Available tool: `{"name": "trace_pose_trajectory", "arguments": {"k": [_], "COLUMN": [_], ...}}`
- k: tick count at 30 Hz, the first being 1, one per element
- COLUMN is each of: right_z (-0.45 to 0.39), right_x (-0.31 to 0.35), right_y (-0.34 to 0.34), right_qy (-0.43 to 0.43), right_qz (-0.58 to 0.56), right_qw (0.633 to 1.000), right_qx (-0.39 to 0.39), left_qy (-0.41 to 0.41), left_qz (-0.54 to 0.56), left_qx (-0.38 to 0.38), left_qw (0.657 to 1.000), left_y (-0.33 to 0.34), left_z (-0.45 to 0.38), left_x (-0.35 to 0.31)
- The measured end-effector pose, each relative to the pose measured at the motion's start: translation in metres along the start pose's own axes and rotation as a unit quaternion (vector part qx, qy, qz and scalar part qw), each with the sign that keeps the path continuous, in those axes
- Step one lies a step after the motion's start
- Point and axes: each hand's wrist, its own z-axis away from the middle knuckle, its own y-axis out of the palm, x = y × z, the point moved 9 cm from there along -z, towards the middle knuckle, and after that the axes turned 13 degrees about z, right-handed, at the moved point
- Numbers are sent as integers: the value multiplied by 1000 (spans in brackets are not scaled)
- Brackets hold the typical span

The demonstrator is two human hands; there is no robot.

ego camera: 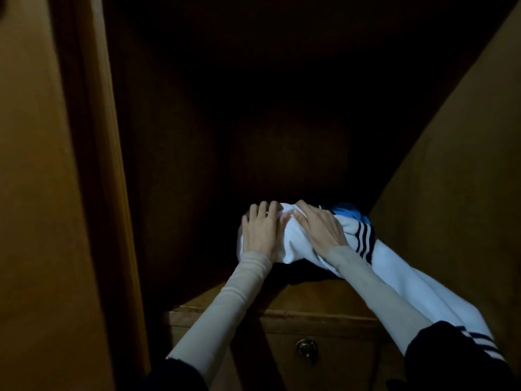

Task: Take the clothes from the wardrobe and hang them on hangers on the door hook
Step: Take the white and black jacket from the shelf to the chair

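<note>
A white garment [293, 245] with black stripes and a blue part lies bunched on the shelf [242, 301] inside the dark wardrobe. One end of it trails down to the right over the shelf's front edge, past my right forearm. My left hand [260, 231] lies on the bundle's left side with its fingertips curled over the far edge. My right hand [320, 228] grips the cloth from above, just right of the left hand, and the fabric is gathered between them. Something dark lies under the white garment; I cannot tell what it is. No hanger or door hook is in view.
The wardrobe door [42, 193] stands open at the left and a wooden side panel [451, 165] rises at the right. Below the shelf is a drawer with a round brass knob [306, 347]. The wardrobe's back is too dark to make out.
</note>
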Motion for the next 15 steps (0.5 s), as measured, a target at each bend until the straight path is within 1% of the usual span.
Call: {"name": "trace_pose_trajectory", "arguments": {"k": [3,8,10,13,15], "right_z": [13,35,41,53,59], "right_x": [7,20,22,26,26], "right_y": [-18,-58,-72,-83,-88], "right_qy": [-2,-3,-11,-27,-9], "right_qz": [13,-2,-8,-9,-25], "right_qw": [999,996,994,992,991], "right_qx": [-44,-91,-105,-121,-133], "left_qy": [10,59,76,95,87], "left_qz": [20,121,154,180,201], "left_qx": [-21,-121,-147,-139,-129], "left_qw": [1000,984,974,969,967], "left_y": [-13,-55,-71,-84,-88], "left_z": [12,35,45,60,66], "left_x": [-5,-27,-33,-36,-29]}}
